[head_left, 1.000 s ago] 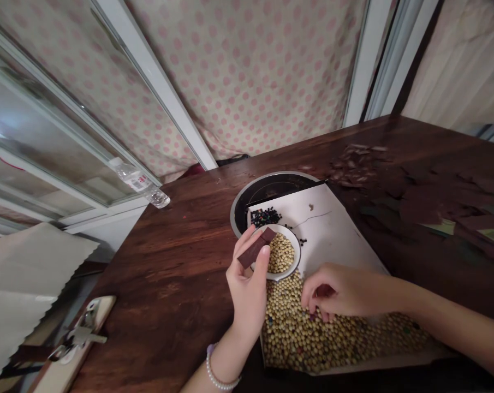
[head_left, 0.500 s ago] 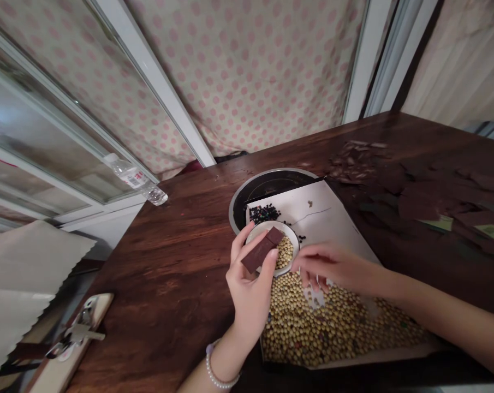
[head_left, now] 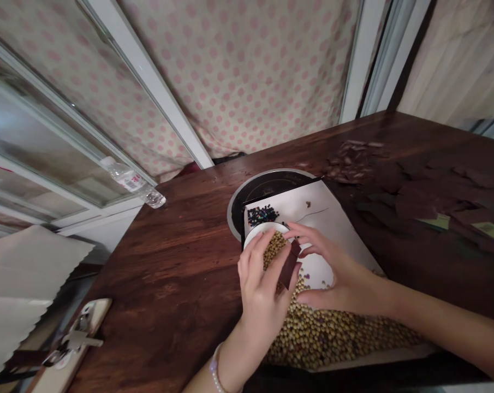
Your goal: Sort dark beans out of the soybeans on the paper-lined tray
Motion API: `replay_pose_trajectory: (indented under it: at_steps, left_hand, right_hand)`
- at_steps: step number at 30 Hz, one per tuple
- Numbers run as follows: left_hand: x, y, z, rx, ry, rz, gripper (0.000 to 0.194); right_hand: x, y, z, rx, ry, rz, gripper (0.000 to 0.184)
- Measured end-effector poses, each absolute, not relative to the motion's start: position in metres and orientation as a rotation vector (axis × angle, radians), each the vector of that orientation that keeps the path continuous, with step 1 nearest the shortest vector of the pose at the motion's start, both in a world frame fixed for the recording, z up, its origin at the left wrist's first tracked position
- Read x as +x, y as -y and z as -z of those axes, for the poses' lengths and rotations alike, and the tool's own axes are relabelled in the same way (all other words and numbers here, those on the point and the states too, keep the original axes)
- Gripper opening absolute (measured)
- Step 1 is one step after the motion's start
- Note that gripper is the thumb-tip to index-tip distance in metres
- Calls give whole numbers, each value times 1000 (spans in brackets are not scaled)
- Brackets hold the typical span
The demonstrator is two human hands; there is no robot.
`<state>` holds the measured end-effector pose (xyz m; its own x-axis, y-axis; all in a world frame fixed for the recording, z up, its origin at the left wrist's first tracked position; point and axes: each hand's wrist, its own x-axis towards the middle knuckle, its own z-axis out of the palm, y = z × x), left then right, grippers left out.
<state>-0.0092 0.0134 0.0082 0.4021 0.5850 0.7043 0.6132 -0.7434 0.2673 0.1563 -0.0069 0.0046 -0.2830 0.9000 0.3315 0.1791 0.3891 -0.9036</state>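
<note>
My left hand (head_left: 261, 278) grips a small dark-brown packet (head_left: 290, 265) between thumb and fingers, with the other fingers lying over a white bowl (head_left: 253, 236). Yellowish round beans or beads (head_left: 274, 248) fill the part of the bowl that shows. My right hand (head_left: 332, 267) is open to the right of it, fingers spread and curved toward the packet. Under both hands lies a shallow tray lined with white paper (head_left: 340, 218). More yellowish round pieces (head_left: 332, 335) cover its near part. Small black pieces (head_left: 262, 215) sit in its far left corner.
A black round plate with a silver rim (head_left: 250, 188) lies partly beneath the tray. Brown packets (head_left: 355, 161) are heaped at the back right, beside flat brown sheets (head_left: 422, 199). A plastic bottle (head_left: 134, 183) lies at the left edge. Keys (head_left: 77, 338) rest at the lower left.
My left hand has shifted right and turned, tilting the packet more upright at the bowl's right side. My right hand's fingers have spread apart. More bare paper shows beside the bowl.
</note>
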Motion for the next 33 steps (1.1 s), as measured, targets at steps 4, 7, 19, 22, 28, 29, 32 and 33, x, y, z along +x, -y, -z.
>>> replay_pose_trajectory:
  at_steps: [4, 7, 19, 22, 28, 29, 32, 33]
  left_hand:
    - [-11, -10, -7, -2631, 933, 1111, 35]
    - [-12, -8, -8, -2626, 851, 1079, 33]
    - [-16, -8, -7, -2699, 851, 1069, 37]
    - [-17, -9, -6, -2726, 873, 1066, 42]
    - [-17, -9, -5, -2752, 913, 1115, 46]
    - [-17, -10, -4, -2755, 920, 1123, 47]
    - [-16, -9, -4, -2776, 920, 1132, 50]
    - [-16, -9, -4, -2784, 927, 1135, 51]
  right_hand:
    - [152, 6, -6, -920, 1788, -988, 89]
    - [149, 5, -7, -883, 1788, -969, 87]
    - [149, 8, -8, -828, 1710, -1137, 78]
    - [149, 8, -10, -791, 1678, -1212, 76]
    - [150, 7, -14, -776, 1606, -1266, 69]
    - [150, 7, -14, -783, 1592, -1278, 67]
    - [150, 8, -16, -783, 1549, -1333, 64]
    - [151, 8, -15, -785, 1532, -1351, 64]
